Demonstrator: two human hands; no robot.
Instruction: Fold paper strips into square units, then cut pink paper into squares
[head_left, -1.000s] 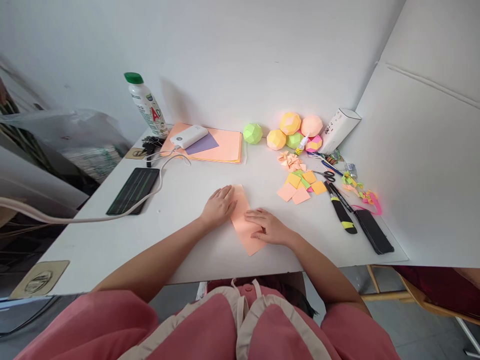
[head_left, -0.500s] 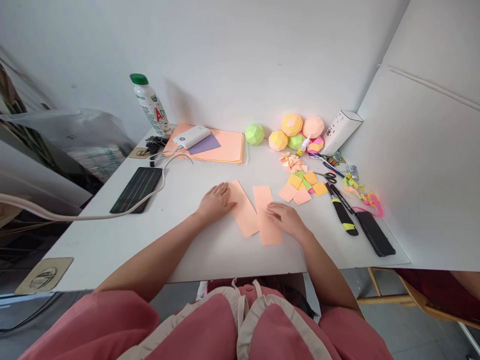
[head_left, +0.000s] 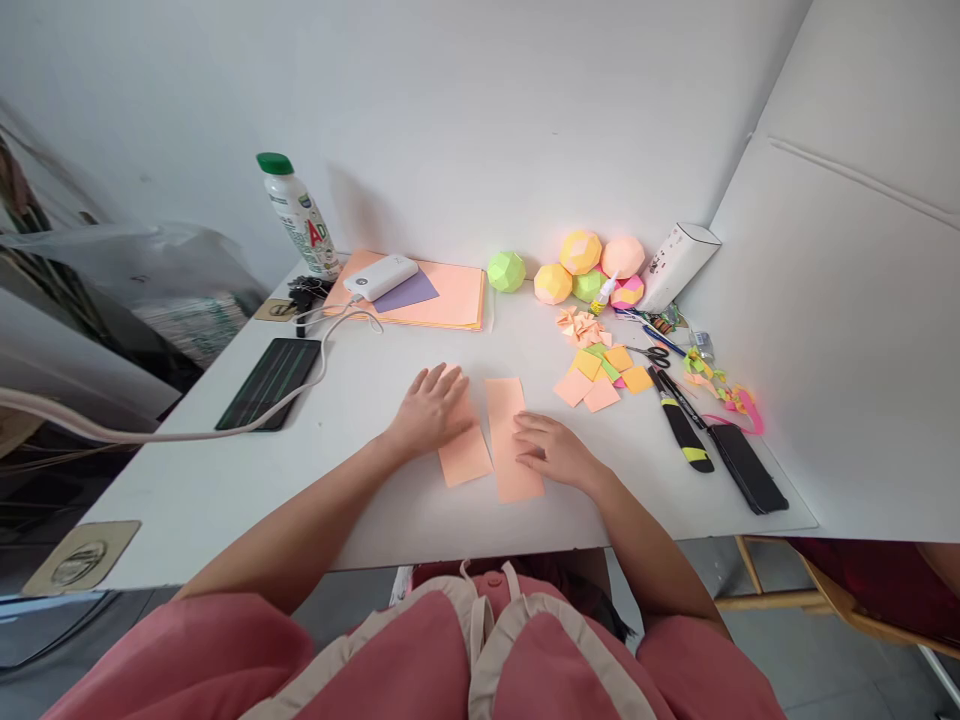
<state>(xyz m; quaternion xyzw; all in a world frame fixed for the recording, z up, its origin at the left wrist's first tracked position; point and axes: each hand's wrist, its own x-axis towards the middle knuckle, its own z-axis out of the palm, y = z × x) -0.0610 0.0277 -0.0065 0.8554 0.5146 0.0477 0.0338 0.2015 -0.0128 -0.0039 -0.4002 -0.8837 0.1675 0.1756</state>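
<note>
From my seat, the far left of the counter (head_left: 367,375) shows me a dark-screened phone (head_left: 268,385), a white bottle (head_left: 296,215) with a green cap, and a power bank (head_left: 381,277) on stacked peach sheets (head_left: 459,290). Next I have the left hand (head_left: 429,412), its grip spread flat and pinching nothing, laid over one peach strip (head_left: 465,460). Just beside it, a narrow gap between, a second strip (head_left: 501,410) lies flat on the counter. The right hand (head_left: 553,448) sits at that strip's right edge, grip loose, fingers stretched out; from this height I can't be sure how firmly they touch. Farther right are small paper squares (head_left: 601,394), scissors (head_left: 658,356) and a black-and-yellow cutter (head_left: 684,435).
</note>
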